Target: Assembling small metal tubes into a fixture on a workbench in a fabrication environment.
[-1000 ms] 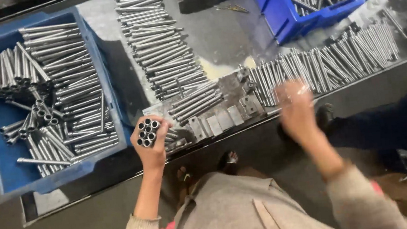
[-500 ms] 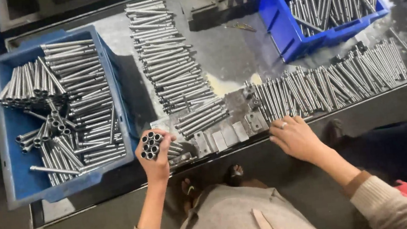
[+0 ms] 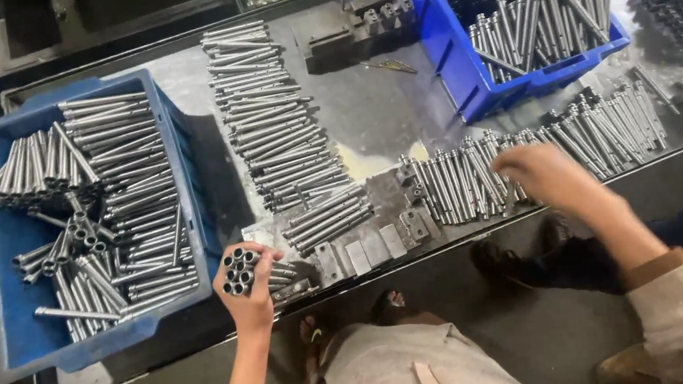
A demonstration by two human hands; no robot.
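Left hand (image 3: 247,297): forearm bare, raised from below, fingers curled tight in a closed grip, knuckles toward cam. Right hand (image 3: 544,172): arm in beige sleeve w/ brown cuff, stretched fwd and left, palm down, fingers bent, motion-blurred; grip unclear.

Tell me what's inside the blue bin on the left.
The blue bin holds metal tubes, some stacked in rows, others bundled or loose. Part of its blue floor shows; the floor beneath the stacks is covered.

- Grey metal workbench (image 3: 367,114), scuffed.
- Left of its central tube stack (image 3: 276,115): a blue crate (image 3: 179,149) of tubes.
- Right of the stack: a blue bin (image 3: 464,80), a row of tubes (image 3: 522,158) below it.
- Behind the stack: a dark jig block (image 3: 354,24).
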